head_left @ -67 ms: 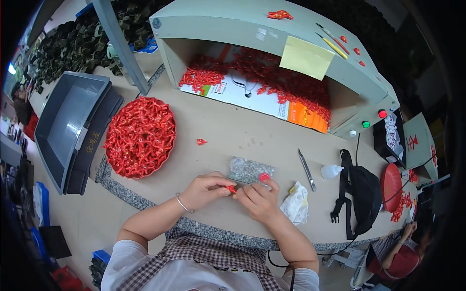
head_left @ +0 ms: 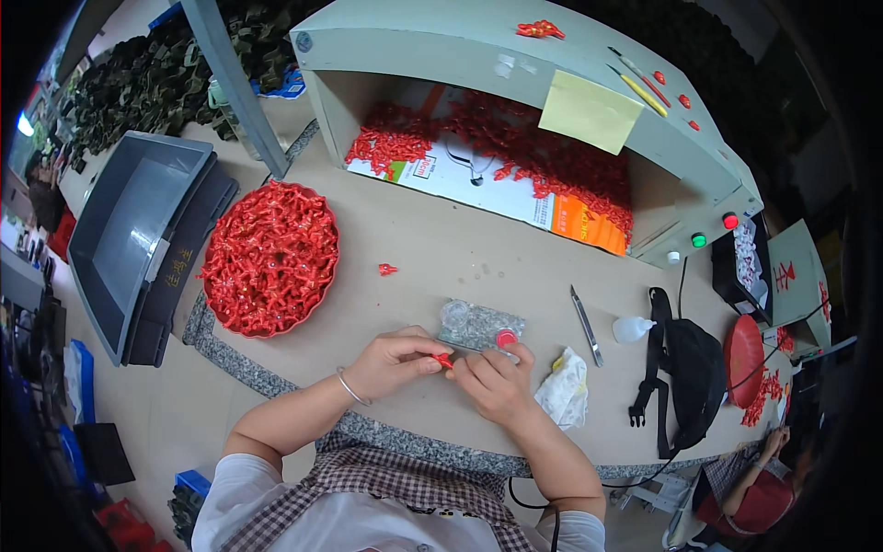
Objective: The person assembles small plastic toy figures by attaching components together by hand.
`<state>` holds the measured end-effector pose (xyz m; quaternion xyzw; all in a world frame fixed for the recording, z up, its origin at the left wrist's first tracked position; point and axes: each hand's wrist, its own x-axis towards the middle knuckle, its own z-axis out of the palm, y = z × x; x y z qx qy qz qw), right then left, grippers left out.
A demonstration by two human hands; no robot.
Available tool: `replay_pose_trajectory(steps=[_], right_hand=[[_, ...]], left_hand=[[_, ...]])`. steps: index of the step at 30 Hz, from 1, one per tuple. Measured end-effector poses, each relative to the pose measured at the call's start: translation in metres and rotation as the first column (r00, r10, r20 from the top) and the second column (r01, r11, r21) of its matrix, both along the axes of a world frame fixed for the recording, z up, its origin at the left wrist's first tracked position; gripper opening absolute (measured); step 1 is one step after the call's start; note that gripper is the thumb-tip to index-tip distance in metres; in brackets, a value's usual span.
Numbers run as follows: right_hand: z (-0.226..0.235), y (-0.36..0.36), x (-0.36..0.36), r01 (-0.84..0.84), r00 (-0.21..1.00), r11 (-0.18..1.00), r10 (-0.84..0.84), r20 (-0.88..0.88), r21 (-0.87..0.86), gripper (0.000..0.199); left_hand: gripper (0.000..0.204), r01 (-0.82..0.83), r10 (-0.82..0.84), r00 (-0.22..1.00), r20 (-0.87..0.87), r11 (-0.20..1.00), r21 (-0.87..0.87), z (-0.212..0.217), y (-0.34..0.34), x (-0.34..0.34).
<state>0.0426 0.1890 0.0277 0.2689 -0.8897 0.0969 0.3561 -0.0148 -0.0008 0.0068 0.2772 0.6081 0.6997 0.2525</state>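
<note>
Nothing has visibly moved: left hand [head_left: 394, 361] and right hand [head_left: 494, 380] still pinch one small red plastic piece [head_left: 444, 360] between fingertips near the tan bench's [head_left: 460, 258] front edge.

Left hand [head_left: 394, 359] and right hand [head_left: 497, 382] pinch small red piece [head_left: 443, 360] together; round red tray [head_left: 269, 258] left.
</note>
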Motion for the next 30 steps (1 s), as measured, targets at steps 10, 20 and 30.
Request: replay_pose_trajectory(steps=[10,20,30], right_hand=[[-0.0044,0.0017,-0.0021,-0.002,1.0,1.0,0.002,-0.006,0.007,0.016],[-0.0055,0.0013,0.0001,0.015,1.0,1.0,-0.014,-0.027,0.016,0.016],[0.0006,-0.001,-0.0013,0.033,0.999,0.998,-0.033,-0.003,0.062,0.011]], left_hand=[[0.025,-0.036,0.031,0.991,-0.128,0.999,-0.036,0.0042,0.0018,-0.001],[0.023,-0.068,0.06,0.976,-0.21,0.997,-0.031,0.0034,0.0022,0.0],[0.022,-0.121,0.097,0.955,-0.28,0.99,-0.07,0.0021,0.0011,-0.0022]])
